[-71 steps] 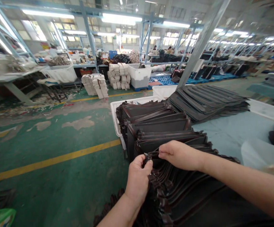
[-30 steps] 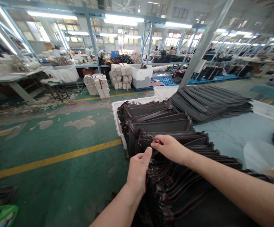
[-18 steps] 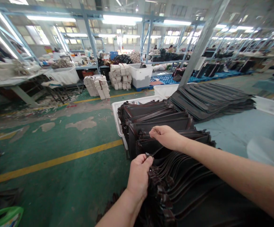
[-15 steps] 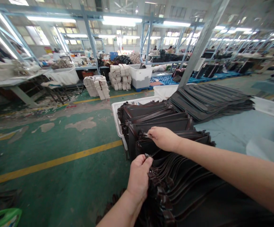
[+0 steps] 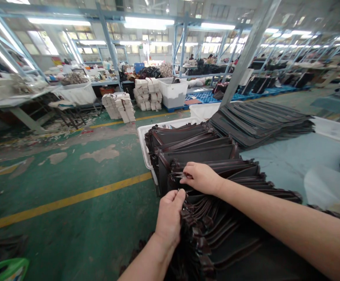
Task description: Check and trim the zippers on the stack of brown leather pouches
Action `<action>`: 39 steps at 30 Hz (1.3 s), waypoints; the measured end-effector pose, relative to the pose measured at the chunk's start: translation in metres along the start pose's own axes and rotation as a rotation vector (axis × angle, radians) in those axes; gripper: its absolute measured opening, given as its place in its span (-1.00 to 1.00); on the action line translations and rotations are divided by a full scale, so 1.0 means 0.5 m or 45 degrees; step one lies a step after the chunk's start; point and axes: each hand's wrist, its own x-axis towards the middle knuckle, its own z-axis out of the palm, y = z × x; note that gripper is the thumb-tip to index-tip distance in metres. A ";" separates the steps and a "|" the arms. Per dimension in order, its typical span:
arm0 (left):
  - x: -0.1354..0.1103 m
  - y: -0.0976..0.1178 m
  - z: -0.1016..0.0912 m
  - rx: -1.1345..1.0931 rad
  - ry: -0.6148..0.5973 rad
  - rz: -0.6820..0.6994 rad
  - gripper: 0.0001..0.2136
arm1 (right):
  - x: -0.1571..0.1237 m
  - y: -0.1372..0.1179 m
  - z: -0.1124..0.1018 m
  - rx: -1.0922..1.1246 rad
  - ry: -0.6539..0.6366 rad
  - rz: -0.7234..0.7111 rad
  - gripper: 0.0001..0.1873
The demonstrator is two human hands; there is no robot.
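Observation:
My left hand (image 5: 169, 214) is closed, its thumb and forefinger pinching the dark edge of one black panel in the near stack. My right hand (image 5: 201, 177) is closed around small metal thread snips (image 5: 181, 175), their pointed blades facing left just above my left fingertips. Under both hands lies the near stack of black panels (image 5: 234, 238) with shiny dark-brown edging and bunched ends. Another bundle of black panels (image 5: 187, 152) stands beyond my right hand. Part of the snips is hidden in my right palm.
A white tray (image 5: 143, 139) holds the farther bundle. Flat dark sheets (image 5: 260, 121) are piled behind it, beside a metal post (image 5: 247, 54) and pale blue cloth (image 5: 287, 156). Green floor (image 5: 70, 183) with a yellow line lies left; a green container (image 5: 6, 269) is at lower left.
My right hand has come slightly down and nearer my left hand, and the snips' blades now show more clearly. My left hand has shifted a little left, still pinching the panel edge.

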 end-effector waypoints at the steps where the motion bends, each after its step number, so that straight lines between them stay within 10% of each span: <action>1: 0.001 0.001 -0.002 0.053 0.000 0.009 -0.70 | -0.001 0.002 0.001 0.013 -0.005 -0.029 -0.76; 10: 0.022 0.021 -0.045 0.652 0.460 0.447 -0.77 | -0.016 -0.002 0.017 0.546 -0.033 0.082 -0.78; 17: 0.012 0.018 -0.041 0.877 0.361 0.521 -0.88 | -0.020 -0.010 0.017 1.196 -0.273 0.216 -0.78; 26: 0.010 0.014 -0.044 0.948 0.287 0.434 -0.80 | -0.032 -0.017 0.011 1.314 -0.254 0.271 -0.79; 31: -0.007 0.055 -0.034 1.180 -0.014 0.546 -0.78 | -0.038 -0.020 0.012 1.336 -0.286 0.264 -0.81; 39: 0.019 0.092 -0.023 0.732 -0.128 0.015 -0.74 | -0.057 -0.027 0.013 0.945 -0.191 0.052 -0.79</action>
